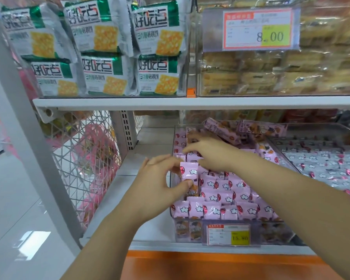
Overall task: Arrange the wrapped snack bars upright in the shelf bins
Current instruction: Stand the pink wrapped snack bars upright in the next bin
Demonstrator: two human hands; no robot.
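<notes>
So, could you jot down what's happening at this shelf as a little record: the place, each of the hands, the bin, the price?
place: shop shelf
left hand: pinches one pink wrapped bar at the bin's left side
right hand: reaches onto bars further back; grip unclear
clear bin: upright rows in front, loose bars piled behind
price tag: 15.80
above: cracker packs

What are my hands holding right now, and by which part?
The left hand pinches one pink wrapped snack bar, thumb near its lower end, fingers by its top. Whether the right hand grips anything cannot be told.
</notes>
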